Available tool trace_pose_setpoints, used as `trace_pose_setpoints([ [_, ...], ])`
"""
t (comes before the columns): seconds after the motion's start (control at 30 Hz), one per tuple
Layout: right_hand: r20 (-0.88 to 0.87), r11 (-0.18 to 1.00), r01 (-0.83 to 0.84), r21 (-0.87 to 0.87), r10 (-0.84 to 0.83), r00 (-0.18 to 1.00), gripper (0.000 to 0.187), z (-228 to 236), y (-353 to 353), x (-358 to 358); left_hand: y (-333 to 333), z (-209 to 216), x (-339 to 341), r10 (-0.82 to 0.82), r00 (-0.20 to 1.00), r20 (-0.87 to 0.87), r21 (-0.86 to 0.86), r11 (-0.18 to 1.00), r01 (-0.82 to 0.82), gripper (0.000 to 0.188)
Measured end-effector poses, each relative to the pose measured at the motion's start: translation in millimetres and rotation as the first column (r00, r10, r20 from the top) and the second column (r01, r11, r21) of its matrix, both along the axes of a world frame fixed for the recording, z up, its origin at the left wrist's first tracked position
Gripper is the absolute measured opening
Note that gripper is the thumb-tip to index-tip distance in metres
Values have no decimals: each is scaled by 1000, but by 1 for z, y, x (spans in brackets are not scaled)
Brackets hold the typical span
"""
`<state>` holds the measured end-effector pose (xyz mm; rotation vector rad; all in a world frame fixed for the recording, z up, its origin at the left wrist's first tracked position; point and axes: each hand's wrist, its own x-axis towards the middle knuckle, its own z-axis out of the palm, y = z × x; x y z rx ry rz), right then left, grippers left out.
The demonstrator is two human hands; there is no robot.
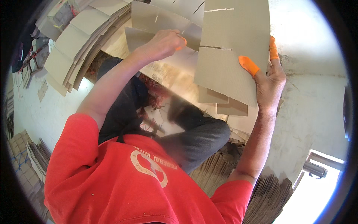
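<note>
My right hand (271,83) grips the right edge of a large slotted cardboard sheet (229,33), its thumb on the near face and its fingers at the edge. Orange covers sit on the thumb and a finger. My left hand (166,44) is closed, with an orange cover showing on one finger. It is in front of upright slotted cardboard pieces (143,16), left of the large sheet. What its fingertips pinch is hidden. Smaller cardboard flaps (232,107) show below the large sheet. The pieces stand over a wooden board (167,76).
Layered cardboard sheets (80,35) curve along the upper left. More cardboard stacks stand on edge at the lower right (270,198) and lower left (37,153). My bent legs (203,138) are below the board. A pale wall (313,100) rises close on the right.
</note>
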<state>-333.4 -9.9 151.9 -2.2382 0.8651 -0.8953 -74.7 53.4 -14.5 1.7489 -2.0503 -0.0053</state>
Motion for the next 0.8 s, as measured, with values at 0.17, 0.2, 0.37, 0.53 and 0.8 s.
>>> trace_pose_setpoints([
  [0.17, -84, 1000, 1, -22, -3, 996, 78, -9, -5, 16, 4, -4, -5, -59, 997, -54, -107, 993, 53, 16],
  [0.2, -68, 999, -15, -29, 13, 998, 78, -10, -7, 17, 4, -4, -5, -50, 998, -48, -95, 994, 45, 16],
  [0.37, -88, 999, -32, 27, 34, 996, 77, -4, -9, 17, 1, -14, 0, -37, 986, -163, -184, 983, 7, 6],
  [0.53, -97, 999, -46, 27, 49, 994, 76, -8, -13, 18, 1, -12, 0, -91, 979, -184, -190, 980, 56, 8],
  [0.8, -147, 994, -51, 101, 66, 987, 79, -17, -3, 37, 1, -12, 1, -88, 975, -202, -177, 983, 52, 15],
])
